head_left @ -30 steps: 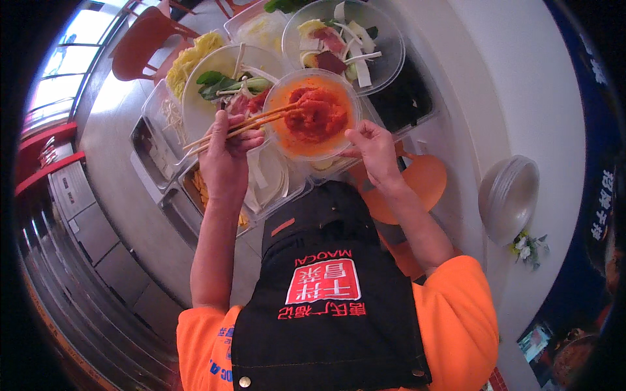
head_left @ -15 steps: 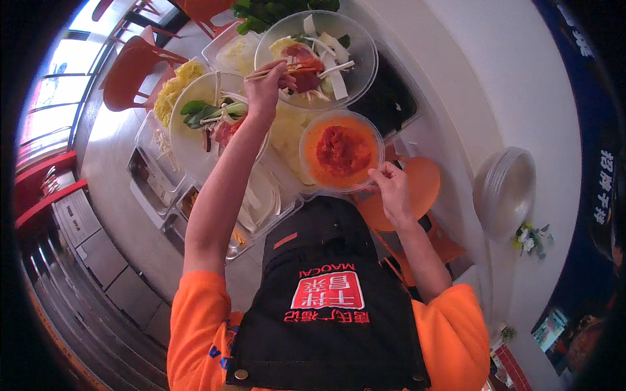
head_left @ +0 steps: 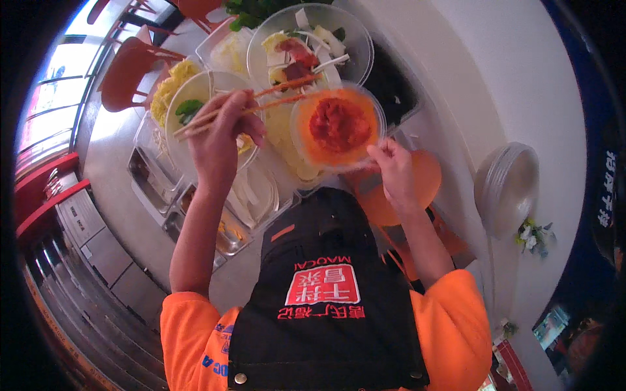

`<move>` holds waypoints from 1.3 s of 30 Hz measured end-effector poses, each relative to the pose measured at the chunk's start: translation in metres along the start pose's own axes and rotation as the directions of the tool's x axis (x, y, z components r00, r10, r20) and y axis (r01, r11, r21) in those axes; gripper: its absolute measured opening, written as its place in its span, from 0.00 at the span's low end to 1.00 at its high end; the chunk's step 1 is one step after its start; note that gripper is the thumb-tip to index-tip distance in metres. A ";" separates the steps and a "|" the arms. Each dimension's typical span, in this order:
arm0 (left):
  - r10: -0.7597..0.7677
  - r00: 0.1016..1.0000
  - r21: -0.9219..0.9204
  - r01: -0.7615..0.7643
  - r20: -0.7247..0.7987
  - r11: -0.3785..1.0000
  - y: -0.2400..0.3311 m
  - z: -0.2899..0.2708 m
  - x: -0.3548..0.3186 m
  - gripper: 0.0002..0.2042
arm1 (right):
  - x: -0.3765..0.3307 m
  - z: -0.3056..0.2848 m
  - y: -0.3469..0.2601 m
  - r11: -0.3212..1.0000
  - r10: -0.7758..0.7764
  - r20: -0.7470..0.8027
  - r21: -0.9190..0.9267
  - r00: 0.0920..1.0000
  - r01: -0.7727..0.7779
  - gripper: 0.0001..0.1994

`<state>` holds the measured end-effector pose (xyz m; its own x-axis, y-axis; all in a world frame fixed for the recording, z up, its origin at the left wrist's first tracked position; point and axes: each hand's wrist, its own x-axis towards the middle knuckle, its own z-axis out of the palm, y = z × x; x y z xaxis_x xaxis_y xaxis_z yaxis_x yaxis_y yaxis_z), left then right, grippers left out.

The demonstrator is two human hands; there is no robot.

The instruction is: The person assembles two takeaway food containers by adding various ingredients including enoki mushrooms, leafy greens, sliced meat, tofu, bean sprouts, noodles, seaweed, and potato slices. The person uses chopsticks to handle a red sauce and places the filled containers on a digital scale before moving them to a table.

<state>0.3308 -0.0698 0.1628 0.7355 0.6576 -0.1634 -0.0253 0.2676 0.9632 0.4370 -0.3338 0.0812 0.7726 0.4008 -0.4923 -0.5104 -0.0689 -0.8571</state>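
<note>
Single head cam, fisheye, looks steeply down, close over counter (head_left: 130, 195); edges bent.

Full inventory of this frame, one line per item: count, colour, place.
Clear plastic bowl of red food: 1, clear with red-orange contents, centre, held at its rim.
Orange chopsticks: 1 pair, orange, tips over the bowls.
Large clear bowl of mixed ingredients: 1, clear, top centre.
Clear bowl with green vegetables: 1, clear, left of centre.
Steel counter trays: several, silver, lower left.
Stack of white bowls: 1 stack, white, right.
Red chairs: at least two, red, upper left.
Black apron: 1, bottom centre.
Left hand: grips chopsticks.
Right hand: holds bowl.
</note>
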 end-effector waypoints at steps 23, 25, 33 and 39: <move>-0.187 0.979 0.012 0.188 -0.085 0.982 -0.052 -0.019 -0.027 0.14 | 0.005 0.043 -0.006 0.995 -0.049 0.077 -0.086 0.996 0.056 0.10; -0.184 0.979 -0.025 0.182 -0.092 0.983 -0.047 -0.020 -0.028 0.14 | 0.007 0.044 -0.005 0.994 -0.088 0.092 -0.050 0.992 0.093 0.10; -0.156 0.986 0.066 0.159 -0.050 0.985 -0.056 -0.014 -0.029 0.12 | 0.012 0.047 0.000 0.998 -0.036 0.103 -0.037 0.994 0.040 0.10; -0.125 0.988 0.040 0.129 -0.093 0.991 -0.069 -0.006 -0.026 0.14 | 0.013 0.050 0.000 0.998 -0.058 0.110 -0.032 0.992 0.062 0.10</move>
<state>0.3094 -0.1010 0.0995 0.6667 0.6816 -0.3016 0.0972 0.3216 0.9419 0.4284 -0.2831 0.0826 0.7545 0.5026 -0.4220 -0.4491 -0.0735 -0.8904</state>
